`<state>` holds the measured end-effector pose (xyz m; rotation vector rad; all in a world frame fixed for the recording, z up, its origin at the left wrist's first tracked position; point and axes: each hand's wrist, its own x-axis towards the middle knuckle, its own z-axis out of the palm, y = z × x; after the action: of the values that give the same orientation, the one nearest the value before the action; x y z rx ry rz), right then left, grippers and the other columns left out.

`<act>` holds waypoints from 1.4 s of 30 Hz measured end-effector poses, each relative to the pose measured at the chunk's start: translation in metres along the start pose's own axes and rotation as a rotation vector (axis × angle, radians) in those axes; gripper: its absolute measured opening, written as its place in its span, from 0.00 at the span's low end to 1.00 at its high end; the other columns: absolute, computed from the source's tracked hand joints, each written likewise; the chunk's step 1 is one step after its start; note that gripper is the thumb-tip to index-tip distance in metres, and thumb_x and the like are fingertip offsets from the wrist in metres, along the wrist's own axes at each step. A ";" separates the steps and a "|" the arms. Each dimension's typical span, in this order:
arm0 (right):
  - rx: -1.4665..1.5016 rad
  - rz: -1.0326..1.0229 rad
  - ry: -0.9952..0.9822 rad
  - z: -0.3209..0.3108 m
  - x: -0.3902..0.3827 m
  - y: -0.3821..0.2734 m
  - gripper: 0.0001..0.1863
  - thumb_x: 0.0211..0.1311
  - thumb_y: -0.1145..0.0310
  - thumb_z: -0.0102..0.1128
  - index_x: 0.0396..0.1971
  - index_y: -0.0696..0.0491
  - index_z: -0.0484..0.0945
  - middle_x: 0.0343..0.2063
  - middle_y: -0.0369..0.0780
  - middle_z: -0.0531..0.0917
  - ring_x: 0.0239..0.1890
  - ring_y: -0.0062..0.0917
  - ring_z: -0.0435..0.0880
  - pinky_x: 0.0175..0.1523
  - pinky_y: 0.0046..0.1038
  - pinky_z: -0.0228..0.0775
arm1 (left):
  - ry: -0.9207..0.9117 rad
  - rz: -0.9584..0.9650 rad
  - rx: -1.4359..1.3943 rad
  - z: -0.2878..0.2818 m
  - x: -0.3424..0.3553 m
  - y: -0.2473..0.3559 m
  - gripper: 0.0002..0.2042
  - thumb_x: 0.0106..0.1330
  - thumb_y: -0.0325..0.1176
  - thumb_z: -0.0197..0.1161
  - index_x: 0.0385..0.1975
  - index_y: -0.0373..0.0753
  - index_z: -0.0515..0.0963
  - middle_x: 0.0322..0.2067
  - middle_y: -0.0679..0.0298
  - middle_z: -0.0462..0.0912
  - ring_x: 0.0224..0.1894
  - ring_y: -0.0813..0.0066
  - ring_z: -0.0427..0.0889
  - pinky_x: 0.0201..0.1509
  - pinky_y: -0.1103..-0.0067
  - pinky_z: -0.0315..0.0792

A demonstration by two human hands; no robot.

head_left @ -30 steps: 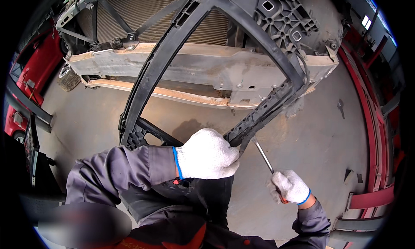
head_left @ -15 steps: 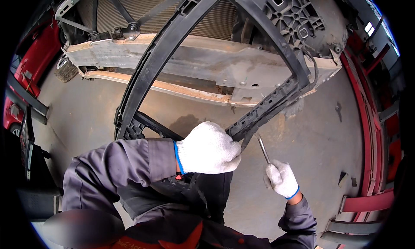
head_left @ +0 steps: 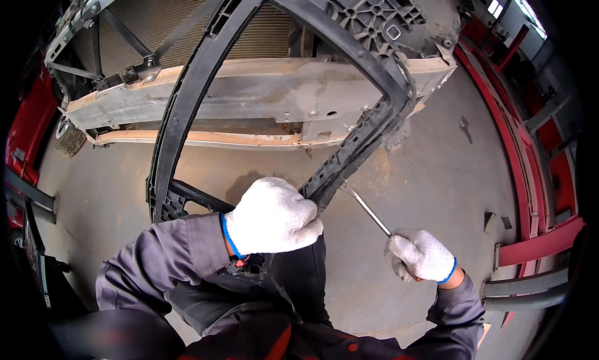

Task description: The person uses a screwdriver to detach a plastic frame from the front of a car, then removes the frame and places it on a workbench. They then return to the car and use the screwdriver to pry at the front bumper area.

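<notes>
In a white knitted glove with a blue cuff, my left hand [head_left: 272, 214] is closed around the lower corner of a large black plastic frame [head_left: 176, 126]. The frame is roughly triangular, with ribbed, slotted sides, and stands up in front of me. My right hand [head_left: 422, 255], gloved the same way, is closed on a long silver wrench [head_left: 369, 210]. The wrench slants up and left, and its head is close to the frame's lower right bar; whether it touches is unclear. My left fingertips are partly hidden by the glove's back.
Beyond the frame is a car's stripped front end, with a dusty metal crossbeam [head_left: 249, 94] and a radiator [head_left: 187, 32]. Red rails [head_left: 506, 135] run along the right, with a red arm [head_left: 540, 241] nearer me. A red car [head_left: 31, 123] and a wheel [head_left: 68, 137] are at left.
My view has shifted, so the frame and car front sit further left. My right hand has drawn back from the frame's bar, and more of the wrench shows. My left hand keeps its hold.
</notes>
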<state>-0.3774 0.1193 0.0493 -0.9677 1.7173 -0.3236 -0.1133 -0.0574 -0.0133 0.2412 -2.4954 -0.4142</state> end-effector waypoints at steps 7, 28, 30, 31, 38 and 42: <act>-0.023 0.079 -0.064 -0.014 0.001 -0.011 0.23 0.76 0.50 0.51 0.35 0.57 0.79 0.14 0.36 0.77 0.13 0.19 0.74 0.20 0.24 0.65 | -0.057 0.019 0.052 -0.001 0.003 0.007 0.14 0.57 0.40 0.66 0.14 0.42 0.74 0.10 0.60 0.68 0.16 0.57 0.75 0.25 0.63 0.70; -0.340 -0.484 0.491 0.024 0.061 0.044 0.15 0.72 0.62 0.59 0.29 0.57 0.81 0.15 0.48 0.77 0.17 0.40 0.80 0.24 0.35 0.71 | 0.013 0.026 0.102 0.018 0.003 0.008 0.11 0.56 0.40 0.64 0.19 0.41 0.77 0.11 0.60 0.73 0.18 0.57 0.78 0.25 0.63 0.72; -0.112 -0.447 0.223 0.028 0.075 0.046 0.18 0.73 0.60 0.57 0.27 0.58 0.79 0.12 0.43 0.76 0.15 0.30 0.78 0.25 0.30 0.70 | 0.001 0.012 0.103 0.018 0.000 0.006 0.11 0.55 0.40 0.65 0.18 0.41 0.77 0.11 0.60 0.73 0.18 0.56 0.78 0.25 0.63 0.72; -0.106 -0.457 0.176 0.024 0.083 0.046 0.18 0.73 0.59 0.56 0.26 0.58 0.78 0.13 0.41 0.75 0.15 0.28 0.77 0.25 0.30 0.70 | -0.003 0.012 0.113 0.016 0.000 0.006 0.11 0.55 0.40 0.65 0.18 0.41 0.77 0.11 0.60 0.73 0.18 0.56 0.78 0.25 0.63 0.72; -0.010 -0.479 -0.086 0.006 0.124 0.050 0.22 0.75 0.55 0.51 0.25 0.57 0.77 0.15 0.36 0.76 0.16 0.22 0.76 0.24 0.26 0.67 | 0.018 0.011 0.088 0.009 -0.003 0.004 0.11 0.54 0.38 0.65 0.16 0.41 0.75 0.10 0.60 0.72 0.17 0.56 0.78 0.24 0.62 0.72; 0.129 -0.555 -0.153 0.018 0.137 0.048 0.23 0.75 0.55 0.50 0.24 0.58 0.76 0.13 0.35 0.75 0.16 0.21 0.75 0.24 0.26 0.66 | 0.013 0.027 0.115 0.007 -0.001 0.004 0.11 0.55 0.39 0.65 0.16 0.42 0.75 0.10 0.61 0.72 0.17 0.57 0.78 0.24 0.63 0.72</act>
<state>-0.3942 0.0527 -0.0803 -1.3270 1.2500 -0.6921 -0.1166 -0.0513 -0.0181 0.2548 -2.5098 -0.2576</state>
